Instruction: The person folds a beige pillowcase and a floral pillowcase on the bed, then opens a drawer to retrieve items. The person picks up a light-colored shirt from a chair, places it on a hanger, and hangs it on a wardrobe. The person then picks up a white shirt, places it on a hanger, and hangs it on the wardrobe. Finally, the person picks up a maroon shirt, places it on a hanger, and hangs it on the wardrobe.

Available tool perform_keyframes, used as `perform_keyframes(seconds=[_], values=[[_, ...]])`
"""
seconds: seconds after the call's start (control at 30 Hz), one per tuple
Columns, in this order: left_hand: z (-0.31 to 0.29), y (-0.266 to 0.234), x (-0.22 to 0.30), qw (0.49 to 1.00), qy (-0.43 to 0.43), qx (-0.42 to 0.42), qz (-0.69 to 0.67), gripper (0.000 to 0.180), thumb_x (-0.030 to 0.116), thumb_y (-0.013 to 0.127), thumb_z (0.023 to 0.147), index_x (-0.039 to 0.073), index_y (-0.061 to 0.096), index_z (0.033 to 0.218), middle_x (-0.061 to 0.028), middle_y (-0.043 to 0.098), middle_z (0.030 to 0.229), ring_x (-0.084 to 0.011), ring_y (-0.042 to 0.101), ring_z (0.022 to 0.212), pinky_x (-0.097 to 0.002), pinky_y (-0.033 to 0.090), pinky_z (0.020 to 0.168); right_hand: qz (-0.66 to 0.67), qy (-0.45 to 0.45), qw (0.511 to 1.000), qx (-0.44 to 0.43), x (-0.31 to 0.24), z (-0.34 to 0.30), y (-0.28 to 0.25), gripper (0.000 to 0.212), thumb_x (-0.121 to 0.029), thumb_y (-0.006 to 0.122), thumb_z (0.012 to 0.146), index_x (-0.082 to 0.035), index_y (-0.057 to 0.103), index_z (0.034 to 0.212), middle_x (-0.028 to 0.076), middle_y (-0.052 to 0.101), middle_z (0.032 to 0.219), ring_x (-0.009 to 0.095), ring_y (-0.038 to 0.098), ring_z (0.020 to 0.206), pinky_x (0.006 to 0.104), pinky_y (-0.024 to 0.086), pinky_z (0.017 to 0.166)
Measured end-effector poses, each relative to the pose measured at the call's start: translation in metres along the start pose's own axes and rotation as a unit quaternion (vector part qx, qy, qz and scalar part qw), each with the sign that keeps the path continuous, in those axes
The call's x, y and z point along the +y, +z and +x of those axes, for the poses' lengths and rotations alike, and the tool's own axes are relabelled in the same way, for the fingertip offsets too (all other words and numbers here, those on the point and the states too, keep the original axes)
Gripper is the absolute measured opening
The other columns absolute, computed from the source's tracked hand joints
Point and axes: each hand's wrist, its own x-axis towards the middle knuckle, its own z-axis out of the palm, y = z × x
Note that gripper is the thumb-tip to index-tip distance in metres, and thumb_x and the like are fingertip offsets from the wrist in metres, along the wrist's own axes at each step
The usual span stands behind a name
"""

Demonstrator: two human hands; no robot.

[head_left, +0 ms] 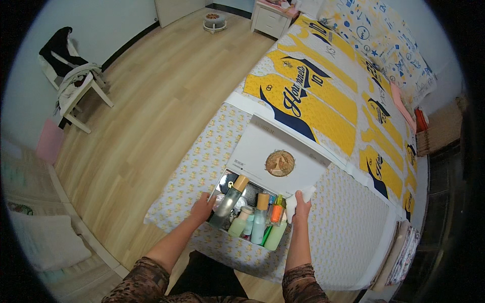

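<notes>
A white box stands on the bed's near end, its lid (247, 147) raised and bearing a round gold-brown emblem. Inside lie several cosmetic bottles: a tall grey-green bottle with a gold cap (228, 204), a pale blue bottle with a wooden-looking cap (259, 222), a small pale green bottle (239, 224), an orange bottle (276, 213) and a light green bottle (275, 236). My left hand (203, 206) grips the box's left side. At the right side, my right hand (302, 208) is closed on a crumpled white tissue (292, 206); whether it also touches the box I cannot tell.
The bed carries a flower-patterned sheet (194, 174) and a yellow and navy printed cover (331, 108). Folded cloths (396, 255) lie at its right edge. A white chair with clothes (80, 88), a low round stool (215, 22) and a white nightstand (272, 20) stand farther off.
</notes>
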Motion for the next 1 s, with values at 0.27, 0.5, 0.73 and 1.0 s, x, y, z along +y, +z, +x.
perform_keyframes(seconds=[0.27,0.5,0.73,1.0], values=[[-0.01,0.009,0.01,0.949,0.159,0.121,0.243,0.027,0.031,0.044,0.082,0.006,0.051,0.08,-0.0139,0.054,0.084,-0.0309,0.052,0.08,-0.0425,0.043,0.062,-0.169,-0.1,0.975,0.107,-0.023,-0.005,-0.029,0.044,-0.014,0.061,0.072,0.004,0.045,0.108,0.013,0.055,0.098,0.021,0.053,0.085,0.0331,0.042,0.074],[-0.012,0.013,-0.009,0.977,0.131,0.139,0.092,0.028,0.03,0.044,0.082,0.005,0.052,0.087,-0.0143,0.052,0.087,-0.0314,0.051,0.081,-0.0431,0.042,0.067,-0.308,-0.12,0.932,0.149,-0.041,-0.016,-0.076,0.058,-0.021,0.068,0.065,0.004,0.043,0.111,0.017,0.051,0.105,0.026,0.05,0.094,0.0344,0.039,0.082],[-0.061,-0.005,-0.02,0.981,0.127,0.125,0.072,0.031,0.029,0.044,0.082,0.001,0.051,0.096,-0.0185,0.052,0.092,-0.0344,0.049,0.086,-0.043,0.041,0.074,-0.593,-0.06,0.803,-0.019,-0.055,-0.042,-0.085,0.06,-0.03,0.069,0.059,0.003,0.05,0.106,0.022,0.052,0.104,0.031,0.05,0.097,0.0378,0.04,0.083],[-0.138,-0.03,-0.181,0.969,0.008,-0.088,0.231,0.034,0.023,0.046,0.079,-0.001,0.048,0.102,-0.018,0.05,0.099,-0.0328,0.048,0.09,-0.0426,0.041,0.076,-0.53,-0.157,0.813,-0.185,-0.075,-0.135,0.027,0.02,-0.019,0.059,0.069,-0.001,0.06,0.077,0.014,0.061,0.069,0.023,0.06,0.063,0.0315,0.047,0.06]])
